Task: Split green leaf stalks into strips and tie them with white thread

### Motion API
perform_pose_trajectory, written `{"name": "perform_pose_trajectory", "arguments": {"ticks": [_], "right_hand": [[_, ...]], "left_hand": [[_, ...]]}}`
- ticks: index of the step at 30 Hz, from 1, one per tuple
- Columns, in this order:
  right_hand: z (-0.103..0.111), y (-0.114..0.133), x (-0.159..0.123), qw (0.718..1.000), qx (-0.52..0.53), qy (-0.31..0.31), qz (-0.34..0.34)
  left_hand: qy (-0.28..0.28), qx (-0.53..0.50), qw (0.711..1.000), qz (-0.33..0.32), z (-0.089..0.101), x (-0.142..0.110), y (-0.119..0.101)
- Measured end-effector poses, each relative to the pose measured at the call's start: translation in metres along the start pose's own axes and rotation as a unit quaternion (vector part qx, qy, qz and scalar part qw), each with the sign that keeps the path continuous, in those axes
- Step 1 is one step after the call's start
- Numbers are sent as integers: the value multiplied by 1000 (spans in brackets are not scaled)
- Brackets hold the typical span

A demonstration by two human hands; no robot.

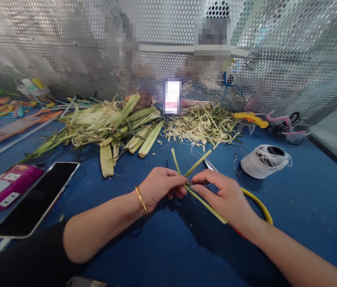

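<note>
Thin green plant strips (206,204) cross one another above the blue table, two ends pointing away and a longer length slanting toward the lower right. My left hand (164,183), with a gold bangle at the wrist, is closed in a pinch where the strips cross. Close beside it, my right hand (219,193) has thumb and index finger drawn together at the same crossing; what lies between these fingertips is too small to make out. Partly behind my right hand lie scissors, with a yellow handle loop (259,203) and a blade (210,164) showing.
A heap of leafy stalks (105,123) and a pile of shredded strips (204,125) lie at the back. To the right stands a spool of white thread (262,161). A dark-screened phone (36,199) and a purple tissue pack (12,185) are left. A perforated metal screen (168,28) closes off the back.
</note>
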State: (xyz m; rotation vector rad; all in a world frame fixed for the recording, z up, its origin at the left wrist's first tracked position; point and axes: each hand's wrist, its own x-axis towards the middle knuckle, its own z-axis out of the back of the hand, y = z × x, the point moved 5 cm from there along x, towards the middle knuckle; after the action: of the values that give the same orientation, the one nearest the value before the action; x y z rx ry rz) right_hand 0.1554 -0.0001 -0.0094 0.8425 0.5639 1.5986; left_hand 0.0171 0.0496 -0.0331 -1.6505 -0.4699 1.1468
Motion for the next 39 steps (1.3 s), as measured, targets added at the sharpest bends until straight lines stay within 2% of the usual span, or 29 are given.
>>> {"name": "perform_pose_trajectory", "arguments": {"ticks": [6, 9, 11, 14, 15, 17, 20, 22, 34, 39], "right_hand": [[-5, 8, -2, 997, -27, -1, 77], [-4, 11, -2, 995, -57, 12, 83], [2, 8, 0, 998, -42, -12, 52], [16, -5, 3, 996, -11, -82, -38], [18, -8, 4, 994, -2, -88, -61], [15, -11, 6, 996, 19, -40, -78], [1, -7, 4, 994, 44, 82, -53], [-3, -6, 2, 992, 51, 110, -36], [-3, -11, 5, 997, -34, 65, 25], [-3, -14, 7, 997, -14, 60, 48]], "left_hand": [[34, 6, 999, 11, -4, -2, 3], [28, 8, 1000, 9, -3, -1, 3], [9, -4, 1000, 3, 0, 0, 2], [-17, -41, 999, -10, 3, 1, 0], [-22, -52, 998, -13, 4, 2, -1], [-24, -63, 998, -13, 4, 2, -1], [-16, -63, 998, -15, 3, 0, -1], [-3, -65, 998, -14, 2, -1, -2], [122, -151, 980, 33, -8, 0, 5], [136, -130, 982, 13, -8, 0, 2]]}}
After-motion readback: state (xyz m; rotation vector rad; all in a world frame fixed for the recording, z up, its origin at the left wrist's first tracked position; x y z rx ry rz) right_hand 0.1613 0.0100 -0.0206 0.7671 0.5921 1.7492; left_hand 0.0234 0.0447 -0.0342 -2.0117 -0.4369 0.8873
